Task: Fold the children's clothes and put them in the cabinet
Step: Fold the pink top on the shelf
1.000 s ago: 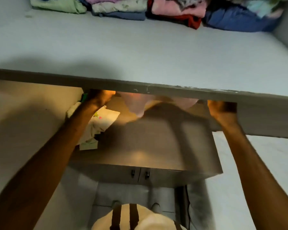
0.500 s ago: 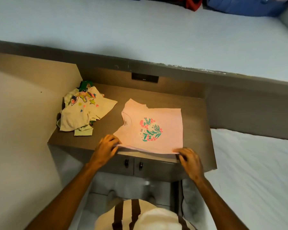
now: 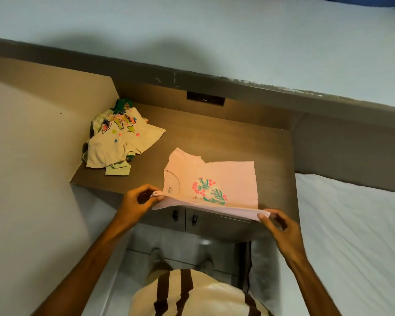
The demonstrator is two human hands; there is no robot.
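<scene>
A pink children's shirt (image 3: 226,179) with a flower print lies flat on the brown cabinet top (image 3: 214,137), its near edge lifted off the front. My left hand (image 3: 137,202) pinches that edge at the neck-side corner. My right hand (image 3: 281,226) pinches the other near corner, past the cabinet's front edge. A crumpled cream shirt (image 3: 119,140) with colourful prints sits in a small heap at the cabinet's back left.
Below the top, two cabinet doors (image 3: 185,218) with dark knobs are shut. A white bed (image 3: 351,224) lies at the right. A wide pale shelf (image 3: 192,37) runs above. A wall stands at the left. A black socket plate (image 3: 205,101) is at the cabinet's back.
A second ago both hands reached under the shelf with the pink shirt. They then spread it flat on the cabinet top and now lift its near edge by the two corners.
</scene>
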